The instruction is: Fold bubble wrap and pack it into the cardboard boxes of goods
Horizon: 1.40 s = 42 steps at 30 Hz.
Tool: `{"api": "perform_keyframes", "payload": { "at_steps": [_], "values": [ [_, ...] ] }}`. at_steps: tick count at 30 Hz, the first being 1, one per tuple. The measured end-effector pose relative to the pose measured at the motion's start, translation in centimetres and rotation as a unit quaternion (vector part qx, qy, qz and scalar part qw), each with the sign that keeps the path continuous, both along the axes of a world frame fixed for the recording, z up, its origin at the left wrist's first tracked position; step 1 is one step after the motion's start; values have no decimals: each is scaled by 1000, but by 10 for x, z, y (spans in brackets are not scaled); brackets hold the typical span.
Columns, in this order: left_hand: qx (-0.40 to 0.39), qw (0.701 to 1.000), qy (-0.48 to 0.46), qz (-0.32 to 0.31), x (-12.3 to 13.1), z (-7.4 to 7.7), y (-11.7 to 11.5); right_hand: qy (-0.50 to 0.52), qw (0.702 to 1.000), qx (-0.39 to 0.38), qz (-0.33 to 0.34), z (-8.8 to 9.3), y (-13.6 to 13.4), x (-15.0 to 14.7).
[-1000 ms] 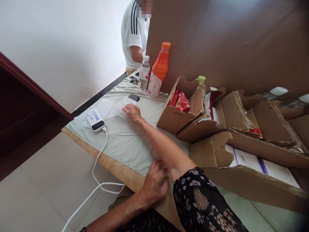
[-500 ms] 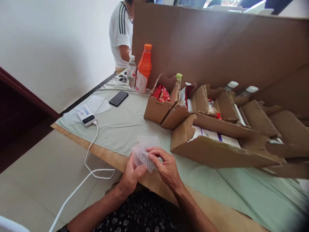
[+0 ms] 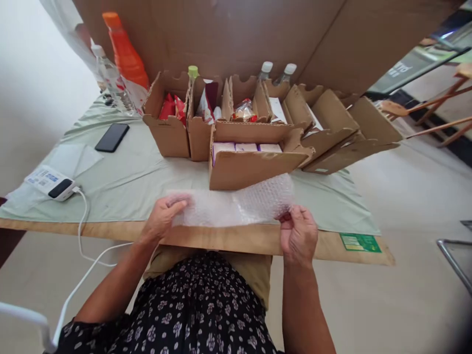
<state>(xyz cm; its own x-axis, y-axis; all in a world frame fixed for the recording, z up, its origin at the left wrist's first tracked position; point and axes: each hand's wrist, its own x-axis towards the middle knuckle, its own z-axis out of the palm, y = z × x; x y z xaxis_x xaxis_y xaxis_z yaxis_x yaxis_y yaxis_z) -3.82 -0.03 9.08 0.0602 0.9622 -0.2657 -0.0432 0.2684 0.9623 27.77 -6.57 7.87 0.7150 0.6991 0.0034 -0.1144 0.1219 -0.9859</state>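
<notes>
A strip of clear bubble wrap is spread out between my two hands, above the front edge of the table. My left hand pinches its left end, thumb on top and fingers beneath the film. At the right end, my right hand grips the lower corner between thumb and fingers. Just behind the wrap stands a cardboard box holding white and purple packs.
Behind are several cardboard bins with packets and bottles. An orange bottle and a clear bottle stand back left, near a black phone. A white device with a cable lies at the left.
The bubble wrap, bunched between my hands before, is now stretched out wide. My hands have moved apart. The view has turned to the right, and the person in white has left the clear view.
</notes>
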Motion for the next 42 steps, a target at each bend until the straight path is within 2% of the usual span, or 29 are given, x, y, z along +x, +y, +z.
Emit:
{"api": "perform_keyframes", "payload": {
  "at_steps": [3,6,8,11,14,16,17,18,20,22,24,27,30,32,33,35,38,40,42],
  "values": [
    [24,994,106,25,-1,-13,21,-178,979,-96,-36,-19,2,24],
    [26,988,154,12,-6,-25,28,-352,915,-195,-33,-36,-13,37],
    [57,970,238,6,-14,-28,28,-428,871,-240,-34,-39,-29,48],
    [167,899,403,25,-25,-21,23,-499,822,-270,-51,-28,-50,62],
    [317,816,482,41,-14,-9,11,-556,804,-204,-48,-3,-47,47],
    [388,779,493,-10,7,-6,0,-590,796,-128,38,9,-28,13],
    [406,766,495,-54,20,-8,-5,-603,785,-94,109,11,-15,-9],
    [410,756,499,-104,32,-12,-10,-613,762,-73,195,10,0,-32],
    [381,738,524,-190,50,-24,-17,-631,692,-57,346,0,27,-70],
    [336,720,559,-239,53,-38,-18,-642,649,-63,404,-15,42,-86],
    [310,704,585,-257,43,-48,-18,-649,650,-91,384,-31,38,-73],
    [306,694,592,-272,20,-48,-16,-652,679,-170,293,-44,3,-16],
    [310,709,577,-260,9,-39,-16,-647,695,-263,172,-36,-34,34],
    [328,723,565,-224,15,-34,-15,-642,703,-285,111,-24,-40,37],
    [342,726,559,-209,20,-32,-15,-643,707,-274,109,-19,-36,27],
    [361,723,552,-208,33,-31,-14,-651,708,-209,178,-11,-16,-6],
    [352,706,560,-255,47,-37,-13,-659,665,-107,335,-13,16,-50],
    [339,698,564,-283,47,-42,-12,-659,649,-101,365,-22,22,-50],
    [339,695,562,-295,43,-47,-10,-659,663,-147,322,-34,11,-23]
  ]
}}
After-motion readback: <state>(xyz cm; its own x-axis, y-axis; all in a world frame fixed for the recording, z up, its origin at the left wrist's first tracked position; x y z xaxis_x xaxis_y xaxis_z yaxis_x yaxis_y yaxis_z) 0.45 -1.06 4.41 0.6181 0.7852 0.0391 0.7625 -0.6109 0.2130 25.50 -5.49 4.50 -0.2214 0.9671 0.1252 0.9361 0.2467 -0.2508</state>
